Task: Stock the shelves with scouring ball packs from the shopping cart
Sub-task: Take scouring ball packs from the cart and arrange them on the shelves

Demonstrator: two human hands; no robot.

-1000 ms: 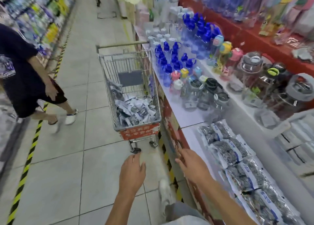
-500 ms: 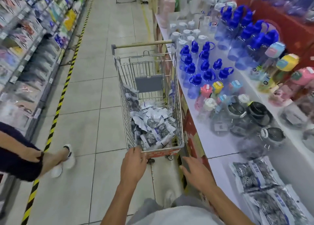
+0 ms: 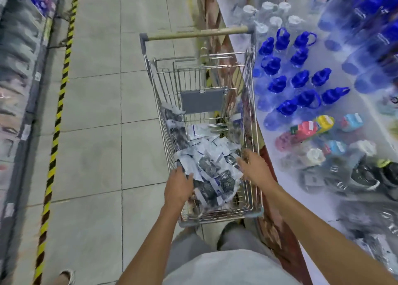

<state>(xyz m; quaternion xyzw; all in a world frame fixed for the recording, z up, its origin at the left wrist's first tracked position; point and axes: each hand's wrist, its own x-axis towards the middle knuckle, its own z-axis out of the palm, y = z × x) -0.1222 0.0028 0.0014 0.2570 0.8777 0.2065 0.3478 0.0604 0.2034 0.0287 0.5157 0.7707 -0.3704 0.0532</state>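
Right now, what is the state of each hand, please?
Left hand: inside the cart, on the packs; grip cannot be told.
Right hand: open, fingers spread, holding nothing.

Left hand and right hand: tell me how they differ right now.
1. The left hand lies at the left side of the pile of scouring ball packs; the right hand is at its right side, by the cart's wire wall.
2. The left hand's fingertips dip into the packs; the right hand's fingers are spread, hovering above them.

Shared: both are bare, reach into the cart, and neither plainly grips a pack yet.
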